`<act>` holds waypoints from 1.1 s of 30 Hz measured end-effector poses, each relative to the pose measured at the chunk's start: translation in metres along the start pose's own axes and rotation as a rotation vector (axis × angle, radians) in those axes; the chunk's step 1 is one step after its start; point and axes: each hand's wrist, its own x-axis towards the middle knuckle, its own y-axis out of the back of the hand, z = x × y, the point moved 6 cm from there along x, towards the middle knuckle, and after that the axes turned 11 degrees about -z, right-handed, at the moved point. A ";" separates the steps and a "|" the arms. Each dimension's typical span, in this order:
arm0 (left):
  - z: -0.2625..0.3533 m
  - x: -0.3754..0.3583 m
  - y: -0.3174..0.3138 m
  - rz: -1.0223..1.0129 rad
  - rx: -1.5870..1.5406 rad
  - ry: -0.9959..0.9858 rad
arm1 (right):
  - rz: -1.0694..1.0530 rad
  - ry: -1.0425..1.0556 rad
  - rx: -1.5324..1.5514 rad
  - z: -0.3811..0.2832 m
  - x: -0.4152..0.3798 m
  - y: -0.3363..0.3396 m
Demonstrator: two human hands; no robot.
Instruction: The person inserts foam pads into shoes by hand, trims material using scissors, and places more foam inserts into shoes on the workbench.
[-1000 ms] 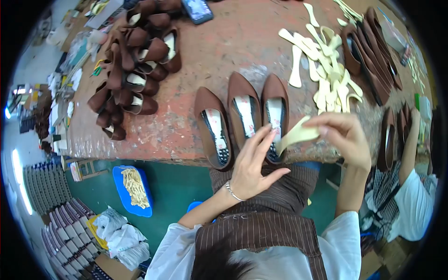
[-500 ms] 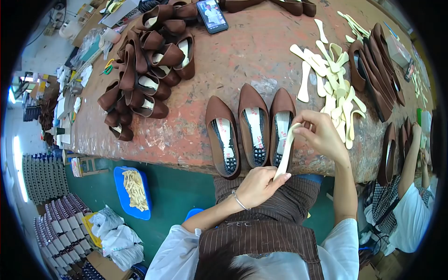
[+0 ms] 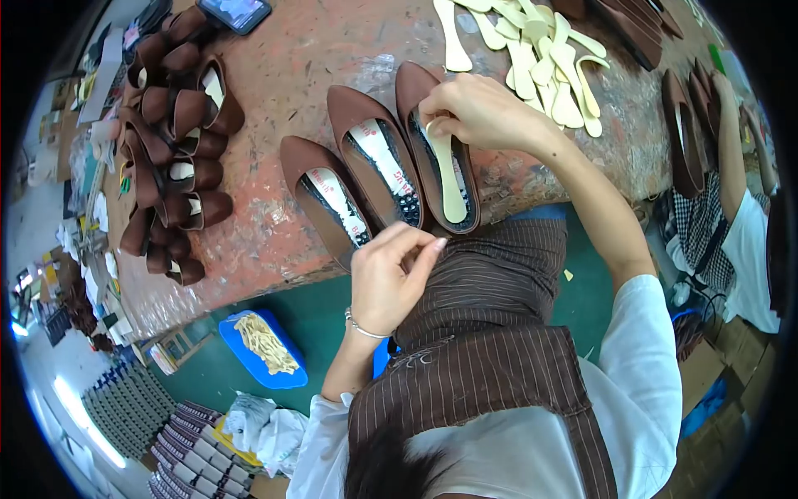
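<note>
Three brown pointed flat shoes lie side by side at the table's near edge: a left shoe (image 3: 301,166), a middle shoe (image 3: 356,106) and a right shoe (image 3: 414,81). White printed strips show inside the left and middle ones. My right hand (image 3: 486,112) is closed at the toe opening of the right shoe, pinching the upper end of a cream insole piece (image 3: 451,187). The piece's wide end lies over the heel of that shoe. My left hand (image 3: 389,279) hovers just in front of the shoes, fingers curled and thumb near the index, with nothing visible in it.
A pile of cream insole pieces (image 3: 553,62) lies beyond my right arm. Brown shoes (image 3: 179,158) are heaped at left, near a phone (image 3: 235,12). A blue basin (image 3: 291,378) stands on the floor. Another person's arm (image 3: 731,150) is at far right.
The cream insole piece has gone from being held between both hands to lying in the right shoe. My left hand has let go of its wide end. The view has shifted.
</note>
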 end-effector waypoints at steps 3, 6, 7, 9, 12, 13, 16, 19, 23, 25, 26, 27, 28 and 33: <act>0.000 0.004 0.007 0.148 0.173 -0.120 | -0.005 -0.010 -0.021 0.001 0.003 -0.002; 0.010 0.012 0.005 0.179 0.335 -0.296 | 0.003 0.001 -0.048 0.002 0.004 -0.005; 0.010 0.014 -0.001 0.108 0.484 -0.335 | 0.010 0.001 -0.057 0.002 0.004 -0.005; 0.011 0.022 -0.011 0.015 0.568 -0.334 | 0.015 -0.002 -0.080 0.002 0.004 -0.007; 0.005 0.032 -0.027 -0.111 0.671 -0.314 | -0.001 -0.020 -0.118 0.003 0.007 -0.010; 0.005 0.034 -0.031 -0.143 0.693 -0.300 | -0.012 -0.033 -0.130 0.003 0.008 -0.011; 0.001 0.037 -0.038 -0.193 0.685 -0.286 | 0.046 -0.005 -0.144 0.003 0.007 -0.011; -0.001 0.036 -0.039 -0.180 0.655 -0.287 | 0.103 0.029 -0.162 0.005 0.005 -0.014; -0.002 0.037 -0.039 -0.178 0.635 -0.284 | 0.143 0.041 -0.183 0.005 0.004 -0.017; -0.002 0.037 -0.039 -0.179 0.632 -0.284 | 0.038 -0.046 -0.210 0.001 0.004 -0.016; -0.002 0.037 -0.039 -0.179 0.629 -0.286 | -0.013 -0.091 -0.224 0.001 0.004 -0.016; -0.002 0.037 -0.039 -0.180 0.626 -0.288 | -0.008 -0.095 -0.231 0.001 0.004 -0.016; -0.002 0.037 -0.040 -0.182 0.627 -0.288 | -0.002 -0.099 -0.239 0.001 0.003 -0.017; -0.001 0.037 -0.040 -0.180 0.633 -0.291 | 0.063 -0.071 -0.326 0.004 0.002 -0.023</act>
